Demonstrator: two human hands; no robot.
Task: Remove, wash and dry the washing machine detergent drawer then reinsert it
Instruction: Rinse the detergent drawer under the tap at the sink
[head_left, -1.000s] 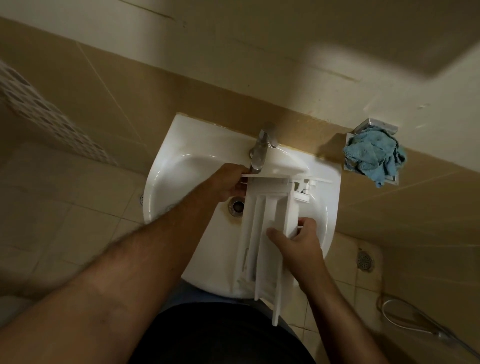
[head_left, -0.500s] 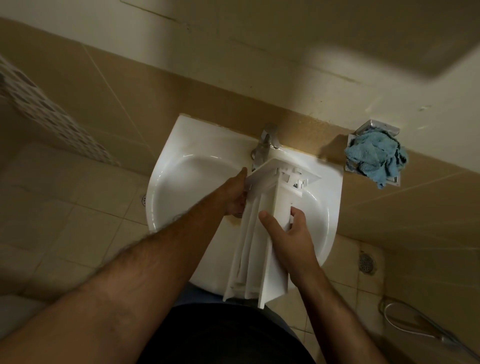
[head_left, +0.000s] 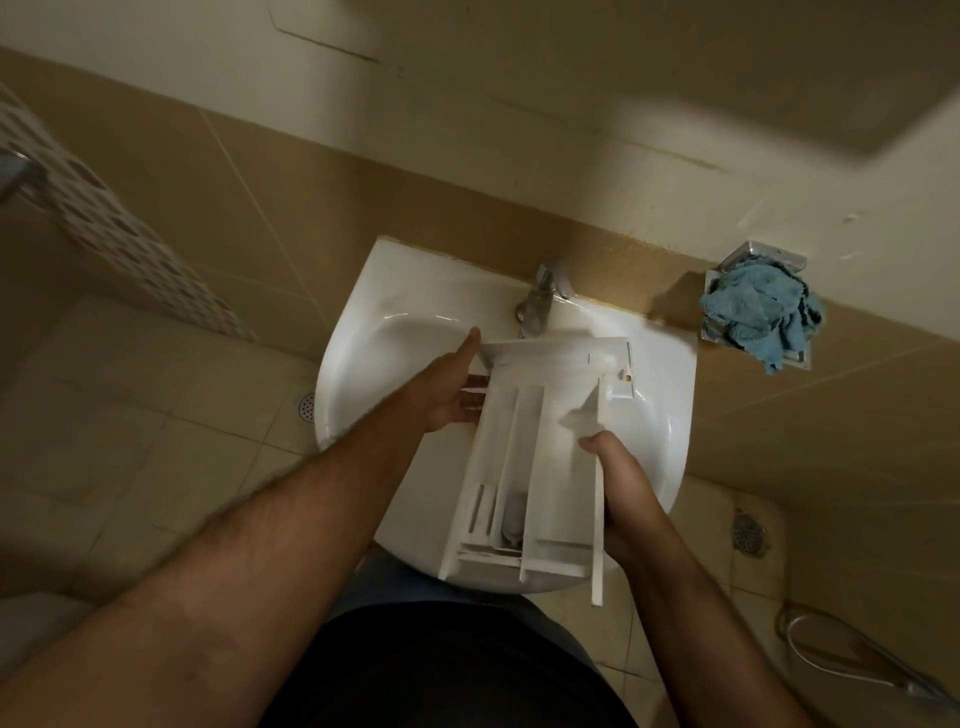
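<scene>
Drawer: white detergent drawer (head_left: 530, 457) is held over the white sink (head_left: 363, 338), front panel near the tap (head_left: 540, 301).
Left hand (head_left: 452, 395): grips the drawer's left side.
Right hand (head_left: 618, 483): grips its right wall.
Wall: blue cloth (head_left: 758, 317).

Dim, warm light is falling from above, leaving a brighter patch on the upper wall (head_left: 649, 104) and glare on the sink (head_left: 363, 332) rim. Wide-angle distortion is bending the edges; the forearms are blurring slightly.
</scene>
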